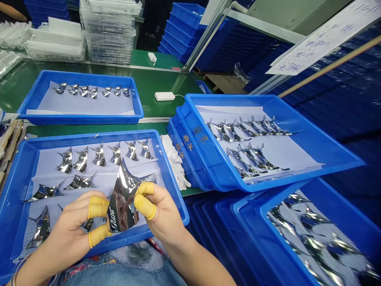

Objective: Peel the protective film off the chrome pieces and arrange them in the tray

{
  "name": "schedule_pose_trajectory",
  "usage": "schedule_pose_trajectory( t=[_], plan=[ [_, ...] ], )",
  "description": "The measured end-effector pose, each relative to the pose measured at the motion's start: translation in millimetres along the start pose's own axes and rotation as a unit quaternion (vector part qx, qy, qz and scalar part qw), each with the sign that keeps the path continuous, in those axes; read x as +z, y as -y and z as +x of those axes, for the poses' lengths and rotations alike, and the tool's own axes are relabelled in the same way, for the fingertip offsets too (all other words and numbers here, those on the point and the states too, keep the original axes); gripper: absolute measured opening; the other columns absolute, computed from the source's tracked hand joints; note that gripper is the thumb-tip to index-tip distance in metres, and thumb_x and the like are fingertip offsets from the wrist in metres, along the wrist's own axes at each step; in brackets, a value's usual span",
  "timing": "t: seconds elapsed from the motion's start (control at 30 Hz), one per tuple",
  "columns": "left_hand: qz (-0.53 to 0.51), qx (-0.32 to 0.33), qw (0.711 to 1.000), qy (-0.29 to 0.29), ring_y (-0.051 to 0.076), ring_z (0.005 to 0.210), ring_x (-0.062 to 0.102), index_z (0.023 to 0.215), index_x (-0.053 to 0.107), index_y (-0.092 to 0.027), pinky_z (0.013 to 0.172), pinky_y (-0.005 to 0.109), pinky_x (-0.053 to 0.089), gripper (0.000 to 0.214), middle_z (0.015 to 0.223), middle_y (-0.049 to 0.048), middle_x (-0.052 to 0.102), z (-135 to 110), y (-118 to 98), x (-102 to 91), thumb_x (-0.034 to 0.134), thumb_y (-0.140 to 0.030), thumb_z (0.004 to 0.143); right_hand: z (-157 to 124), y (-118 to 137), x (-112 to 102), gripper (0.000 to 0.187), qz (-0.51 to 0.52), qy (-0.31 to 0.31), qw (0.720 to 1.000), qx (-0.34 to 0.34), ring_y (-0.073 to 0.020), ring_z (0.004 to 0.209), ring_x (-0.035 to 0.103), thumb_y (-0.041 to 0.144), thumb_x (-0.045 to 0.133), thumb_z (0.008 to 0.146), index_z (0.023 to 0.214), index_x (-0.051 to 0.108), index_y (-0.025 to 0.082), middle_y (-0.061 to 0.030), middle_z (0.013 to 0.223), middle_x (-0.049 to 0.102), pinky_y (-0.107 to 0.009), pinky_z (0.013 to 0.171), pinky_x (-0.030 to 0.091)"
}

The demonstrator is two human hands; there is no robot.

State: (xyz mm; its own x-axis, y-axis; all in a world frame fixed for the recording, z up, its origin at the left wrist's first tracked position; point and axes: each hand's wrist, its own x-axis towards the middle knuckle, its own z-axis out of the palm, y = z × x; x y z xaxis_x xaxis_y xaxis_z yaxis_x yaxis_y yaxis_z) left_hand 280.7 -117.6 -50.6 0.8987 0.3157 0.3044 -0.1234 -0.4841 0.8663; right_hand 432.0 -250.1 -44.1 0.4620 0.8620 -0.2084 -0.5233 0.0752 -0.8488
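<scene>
**Mirror-bright piece pinched over a full tray**

Closest in, at 6 o'clock, the mirror-finished piece (123, 202) hangs in the air, just above a blue plastic tray (89, 137). The left hand (70, 228) is half closed, with its thumb and fingertips in yellow finger cots (99, 206) pinching one side. The right hand (160, 212) grips the other side in the same way, fingers curled and cots on the pads.

Around them, more chrome pieces (98, 157) lie close together on a pale sheet (98, 182). One slip of the fingers could drop the held piece onto its neighbours, and its sharp tips could scratch them. A bare palm brushing the polished face could leave a smudge.

At 1 o'clock, white cotton gloves (174, 159) lie against a stacked tray (297, 174). That tray sits tilted, its rows of pieces (238, 131) on a slope, so a knock from an elbow might send them sliding. Another tray of blurred pieces (309, 238) sits at 4 o'clock.

Farther off, at 12 o'clock, a third tray (80, 75) holds a neat row (92, 92) on a green bench (149, 85). Stacks of clear trays (110, 35) rise behind it.
</scene>
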Motion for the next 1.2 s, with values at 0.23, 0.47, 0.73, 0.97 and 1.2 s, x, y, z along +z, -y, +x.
schedule_pose_trajectory(
  t=[0.23,0.47,0.73,0.97,1.2],
  plan=[
    [-0.017,0.003,1.0,-0.002,0.02,0.077,0.067,0.085,0.073,-0.022,0.076,0.032,0.06,0.005,0.078,0.004,0.072,1,-2,-1.7,0.073,-0.018,0.084,2,-4,-1,0.042,0.027,-0.008,0.999,0.032,-0.0113,0.052,0.054,0.056,0.085,0.067,0.078,0.065,0.021,0.0021,0.064,0.063,-0.025,0.052,0.047],
    [-0.048,-0.001,0.999,0.007,0.018,0.077,0.066,0.087,0.071,-0.023,0.075,0.03,0.058,0.009,0.078,0.0019,0.071,2,-4,-1.5,0.073,-0.014,0.085,5,-1,1,0.042,0.072,-0.016,0.996,0.051,-0.0078,0.049,0.048,0.051,0.088,0.065,0.072,0.063,0.018,0.0045,0.061,0.058,-0.022,0.051,0.042],
    [-0.094,-0.015,0.995,-0.005,0.018,0.079,0.065,0.095,0.073,-0.025,0.075,0.029,0.057,0.016,0.077,-0.0001,0.069,1,-6,-1.7,0.074,-0.014,0.084,12,-5,0,0.04,0.127,-0.028,0.989,0.076,-0.0075,0.053,0.047,0.046,0.091,0.062,0.069,0.064,0.017,0.0045,0.06,0.057,-0.021,0.053,0.039],
    [-0.191,-0.105,0.976,-0.02,0.018,0.081,0.067,0.1,0.074,-0.03,0.074,0.025,0.057,0.016,0.083,-0.0005,0.072,-8,-12,0.9,0.076,-0.025,0.085,21,-22,1,0.04,0.226,-0.035,0.957,0.177,-0.0097,0.056,0.051,0.035,0.096,0.049,0.067,0.065,0.016,0.0039,0.059,0.061,-0.022,0.057,0.044],
    [-0.245,-0.138,0.96,-0.001,0.013,0.08,0.067,0.123,0.066,-0.047,0.082,0.023,0.055,0.047,0.088,-0.0074,0.074,-13,-16,7.0,0.077,-0.022,0.085,25,-43,10,0.027,0.29,0.014,0.921,0.261,-0.0093,0.049,0.047,0.025,0.086,0.053,0.06,0.062,0.016,0.0039,0.048,0.057,-0.023,0.054,0.043]
  ],
)
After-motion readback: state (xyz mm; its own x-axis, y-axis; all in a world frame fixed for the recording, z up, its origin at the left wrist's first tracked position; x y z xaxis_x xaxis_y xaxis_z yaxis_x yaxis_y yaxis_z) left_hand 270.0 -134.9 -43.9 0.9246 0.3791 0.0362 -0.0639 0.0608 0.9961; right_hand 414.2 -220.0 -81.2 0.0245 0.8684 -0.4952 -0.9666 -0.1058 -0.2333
